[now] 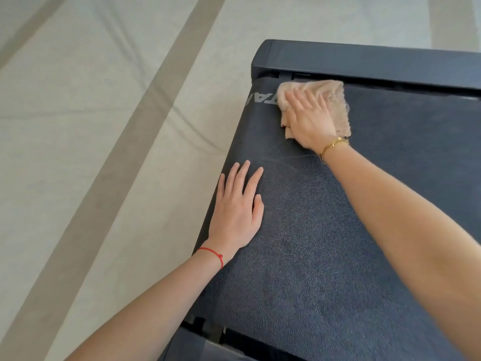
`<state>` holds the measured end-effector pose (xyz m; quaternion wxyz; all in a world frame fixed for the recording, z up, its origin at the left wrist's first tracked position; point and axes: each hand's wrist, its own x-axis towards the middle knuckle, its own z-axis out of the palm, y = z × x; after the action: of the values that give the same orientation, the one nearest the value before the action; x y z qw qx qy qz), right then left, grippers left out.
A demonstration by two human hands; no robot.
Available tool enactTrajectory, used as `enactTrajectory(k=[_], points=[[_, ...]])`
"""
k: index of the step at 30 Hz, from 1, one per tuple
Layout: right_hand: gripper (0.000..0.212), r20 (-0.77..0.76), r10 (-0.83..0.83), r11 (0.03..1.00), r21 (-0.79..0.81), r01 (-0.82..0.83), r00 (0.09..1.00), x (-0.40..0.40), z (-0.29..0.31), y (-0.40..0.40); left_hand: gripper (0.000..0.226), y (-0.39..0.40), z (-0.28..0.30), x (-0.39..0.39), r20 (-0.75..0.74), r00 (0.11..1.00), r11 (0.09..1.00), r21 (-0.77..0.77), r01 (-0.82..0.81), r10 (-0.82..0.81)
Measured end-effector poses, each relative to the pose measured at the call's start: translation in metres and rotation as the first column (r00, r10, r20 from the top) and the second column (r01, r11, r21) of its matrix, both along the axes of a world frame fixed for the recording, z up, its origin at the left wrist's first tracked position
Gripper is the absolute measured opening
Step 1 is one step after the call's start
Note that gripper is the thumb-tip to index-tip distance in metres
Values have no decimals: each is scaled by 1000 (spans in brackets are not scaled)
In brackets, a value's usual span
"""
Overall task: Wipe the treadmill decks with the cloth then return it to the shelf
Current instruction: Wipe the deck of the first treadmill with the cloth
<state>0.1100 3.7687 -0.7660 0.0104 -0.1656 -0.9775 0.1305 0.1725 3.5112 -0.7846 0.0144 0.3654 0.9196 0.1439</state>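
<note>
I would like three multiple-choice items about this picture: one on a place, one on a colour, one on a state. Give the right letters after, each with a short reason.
1. Where does the cloth lie?
A. near the far end cover of the treadmill deck
B. on the floor
C. under the left hand

2. What colour is the string on the left wrist?
A. blue
B. red
C. green

3. How is the left hand placed?
A. curled round the cloth
B. lifted in the air as a fist
C. flat on the deck, its fingers straight

Answers:
1 A: the right hand presses the cloth on the belt just before the end cover.
2 B: the red string is plain to see on that wrist; the gold bracelet is on the right one.
3 C: the palm rests on the deck near its left edge, and it holds nothing.
</note>
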Motion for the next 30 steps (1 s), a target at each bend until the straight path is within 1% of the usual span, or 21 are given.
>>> enactTrajectory(k=[2,4,6,7,9,12,14,15,17,19,22,25,27,28,30], points=[[51,-6,150,989,15,-150,989,19,-1,-16,55,0,0,1,0,1000,1000,1,0,0],[52,5,293,956,9,-293,956,46,-2,-33,55,0,1,1,0,1000,1000,11,2,-2],[53,12,393,920,9,-393,920,77,-6,-45,54,-1,0,0,-2,1000,1000,19,11,-11],[53,16,409,912,15,-409,912,89,-8,-45,54,-2,0,-1,0,1000,1000,26,12,-12],[53,19,344,939,16,-344,939,102,-8,-31,53,-3,-1,-1,9,1000,999,42,7,-8],[54,23,69,998,6,-69,997,95,-7,0,52,-4,0,-1,22,1000,999,47,2,-3],[54,39,-97,995,-23,98,994,87,-4,10,51,-3,1,0,26,1000,999,51,3,-4],[53,41,-134,991,-24,135,990,85,-3,7,51,-3,2,0,26,1000,999,51,5,-7],[53,53,-108,994,-17,109,993,90,-2,-12,51,-3,2,0,22,1000,998,55,6,-7],[53,59,-1,1000,-16,2,998,111,-2,-40,51,-4,2,0,18,1000,998,64,9,-10],[53,47,136,991,-10,-136,990,163,-1,-83,50,-4,2,0,11,1000,997,75,15,-16],[52,52,224,975,-9,-224,973,217,-1,-118,50,-5,3,1,19,1000,996,92,22,-24],[52,63,229,973,-11,-229,971,238,-2,-118,50,-6,5,1,27,999,995,95,21,-24],[52,64,205,979,-10,-205,977,242,-2,-112,50,-6,5,2,29,999,996,90,21,-24],[55,61,93,996,-24,-91,994,238,0,-98,50,-8,5,6,24,999,997,74,23,-24]])
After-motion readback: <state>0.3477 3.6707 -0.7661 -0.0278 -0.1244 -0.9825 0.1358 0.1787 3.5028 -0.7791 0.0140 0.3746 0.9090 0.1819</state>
